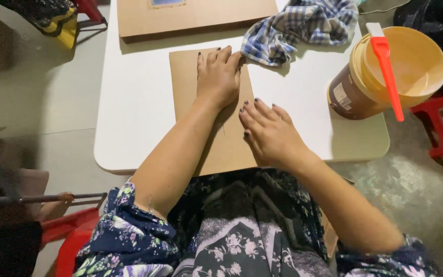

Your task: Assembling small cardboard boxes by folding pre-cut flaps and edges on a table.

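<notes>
Head view: both hands press flat on a brown paper sheet (pixel 214 115) that lies on the white table (pixel 139 102), its near end hanging just over the table edge toward the person's lap. The left hand (pixel 219 77) rests palm down on the far half of the sheet, fingers spread and straight, clamped on nothing. The right hand (pixel 268 132) lies just nearer and to the right of it, fingers also splayed, fingertips on the sheet's right edge and the palm partly off onto the bare table; it too grasps nothing.

The sheet looks plain, smooth and matte, like kraft paper or a thin folded envelope, with a faint line running lengthwise under the right fingertips. As a judgement, the pressing or smoothing is well in hand: the paper already lies flat with no lifted corner in sight, and what is left seems to be the strip under and beyond the hands, which I cannot see.

Just beyond the left fingertips sits a crumpled blue checked cloth (pixel 303 25), touching the sheet's far right corner. Farther beyond lies a second brown sheet (pixel 196 18). Well to the right of the right hand stands a yellow tub (pixel 385 74) with a red-handled scraper (pixel 388 69) resting across its rim.
</notes>
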